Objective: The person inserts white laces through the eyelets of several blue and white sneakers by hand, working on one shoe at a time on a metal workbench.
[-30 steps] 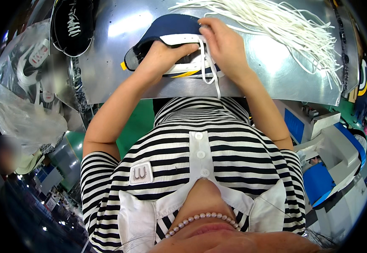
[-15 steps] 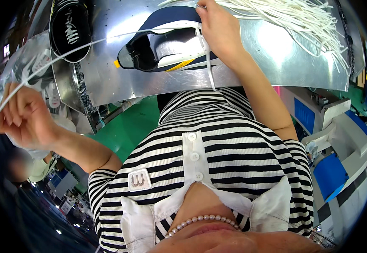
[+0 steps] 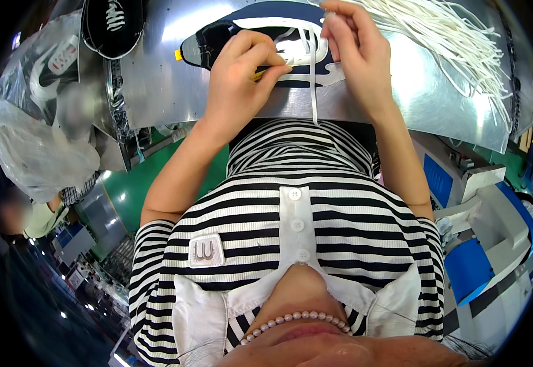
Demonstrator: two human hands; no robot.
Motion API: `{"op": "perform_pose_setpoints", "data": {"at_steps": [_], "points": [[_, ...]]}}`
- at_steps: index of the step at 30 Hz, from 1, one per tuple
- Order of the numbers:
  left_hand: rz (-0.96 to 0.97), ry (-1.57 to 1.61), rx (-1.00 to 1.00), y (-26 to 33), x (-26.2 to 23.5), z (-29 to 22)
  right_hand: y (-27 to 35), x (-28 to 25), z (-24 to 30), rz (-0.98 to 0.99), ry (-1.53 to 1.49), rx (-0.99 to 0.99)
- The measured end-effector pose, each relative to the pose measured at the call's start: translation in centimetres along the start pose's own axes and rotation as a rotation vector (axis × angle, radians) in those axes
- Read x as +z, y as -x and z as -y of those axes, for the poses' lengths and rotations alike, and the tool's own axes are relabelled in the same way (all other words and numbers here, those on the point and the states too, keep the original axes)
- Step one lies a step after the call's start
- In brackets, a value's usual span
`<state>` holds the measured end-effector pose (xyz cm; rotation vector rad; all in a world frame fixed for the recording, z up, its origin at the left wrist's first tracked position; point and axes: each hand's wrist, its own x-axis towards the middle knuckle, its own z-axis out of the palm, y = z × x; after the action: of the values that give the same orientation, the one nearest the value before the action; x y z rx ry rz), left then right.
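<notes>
Steel table [image 3: 156, 79], shoe [image 3: 260, 37], loose laces [image 3: 456, 43]

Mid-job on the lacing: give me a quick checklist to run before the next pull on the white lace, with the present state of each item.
1. Dark navy and white shoe upper lies flat on the shiny metal table: ok.
2. Left hand pins the upper down, fingers on its near edge: ok.
3. Right hand pinches the flat white lace above the upper: ok.
4. Lace end hangs free over the table's near edge, no snag visible: ok.
5. Lace seated in the right eyelet: cannot tell, fingers hide it.
6. Bundle of spare white laces lies apart, beside the right hand: ok.
</notes>
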<state>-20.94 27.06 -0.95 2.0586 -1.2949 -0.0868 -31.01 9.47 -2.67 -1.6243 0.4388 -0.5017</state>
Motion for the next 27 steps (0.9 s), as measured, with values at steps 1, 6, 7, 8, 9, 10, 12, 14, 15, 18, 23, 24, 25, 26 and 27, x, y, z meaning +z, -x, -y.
{"op": "perform_pose_setpoints", "data": {"at_steps": [1, 6, 7, 8, 9, 10, 12, 14, 15, 18, 23, 24, 25, 26, 27], "points": [[-0.009, 0.037, -0.075, 0.0, 0.0, -0.4, 0.8, -0.1, 0.5, 0.053, 0.063, -0.019], [0.044, 0.014, -0.205, -0.6, -0.1, -0.4, 4.9, 0.1, 0.1, 0.166, 0.172, 0.02], [0.067, -0.012, -0.196, -0.6, -0.2, -0.3, 5.0, 0.1, 0.0, 0.174, 0.176, 0.033], [0.068, -0.015, -0.185, -0.6, -0.2, -0.1, 5.2, 0.2, -0.2, 0.183, 0.179, 0.047], [0.069, -0.018, -0.174, -0.6, -0.3, 0.0, 5.3, 0.3, -0.2, 0.192, 0.181, 0.06], [0.07, -0.021, -0.163, -0.6, -0.3, 0.0, 5.2, 0.3, -0.2, 0.194, 0.192, 0.057], [0.064, 0.022, -0.164, -0.6, -0.2, 0.1, 4.9, 0.3, -0.1, 0.203, 0.218, 0.05], [0.054, 0.052, -0.145, -0.5, -0.2, 0.3, 4.6, 0.4, -0.3, 0.212, 0.253, 0.05], [0.047, 0.06, -0.125, -0.6, -0.1, 0.5, 4.5, 0.4, -0.3, 0.217, 0.271, 0.05], [0.052, 0.127, -0.079, -0.4, -0.1, 0.6, 4.2, 0.5, 0.0, 0.223, 0.278, 0.074], [0.112, 0.133, -0.024, 0.1, 0.1, -0.1, 3.4, 3.3, -0.9, 0.13, 0.329, 0.061], [0.096, 0.105, -0.024, 0.1, 0.2, 0.0, 3.3, 3.5, -1.1, 0.104, 0.357, 0.025], [0.081, 0.078, -0.024, 0.2, 0.4, 0.1, 3.3, 3.3, -1.0, 0.126, 0.386, 0.023], [0.054, 0.044, -0.03, 0.4, 0.5, 0.3, 3.3, 2.8, -0.9, 0.159, 0.413, 0.012], [0.037, 0.026, -0.017, 0.6, 0.5, 0.4, 3.3, 1.9, -0.6, 0.189, 0.44, 0.0]]}}
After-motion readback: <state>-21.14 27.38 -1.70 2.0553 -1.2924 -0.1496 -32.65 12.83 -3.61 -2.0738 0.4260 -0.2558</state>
